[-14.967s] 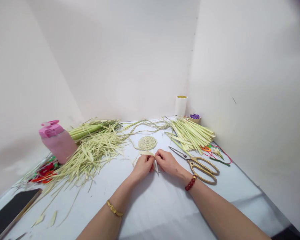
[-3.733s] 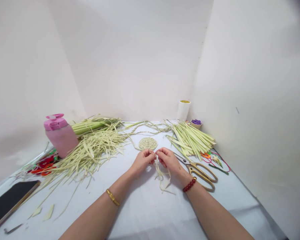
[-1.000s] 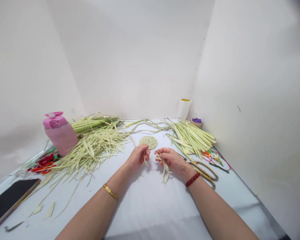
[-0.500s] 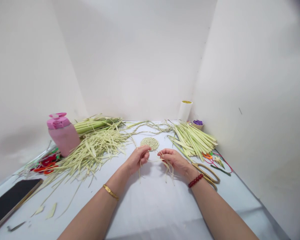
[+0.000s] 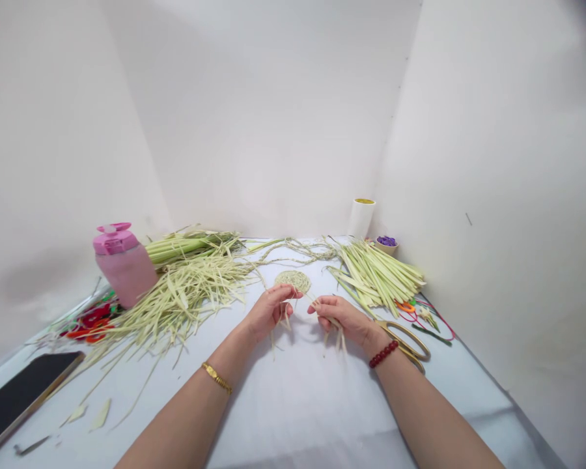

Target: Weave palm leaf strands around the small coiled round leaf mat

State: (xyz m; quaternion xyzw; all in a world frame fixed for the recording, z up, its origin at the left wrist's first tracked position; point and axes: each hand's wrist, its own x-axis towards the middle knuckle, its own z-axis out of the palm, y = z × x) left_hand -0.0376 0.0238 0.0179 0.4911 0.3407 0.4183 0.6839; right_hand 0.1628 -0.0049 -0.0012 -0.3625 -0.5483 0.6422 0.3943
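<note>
Your left hand (image 5: pixel 269 312) closes narrowly on thin leaf strips (image 5: pixel 333 332) just below the woven coil (image 5: pixel 293 281), and your right hand (image 5: pixel 344 320) pinches them just as narrowly, so that together they seem to hold the strands up off the table (image 5: pixel 293 404).

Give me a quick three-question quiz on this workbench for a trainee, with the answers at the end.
1. Which wrist wears the red bead bracelet: A, that of the left hand, or B, that of the right hand?
2. True or false: the gold-handled scissors lie to the right of the right hand.
3. Fill in the blank: the round woven disc lies nearest the ____ hand.

Key: 1, B. 2, true. 3, left.
</note>
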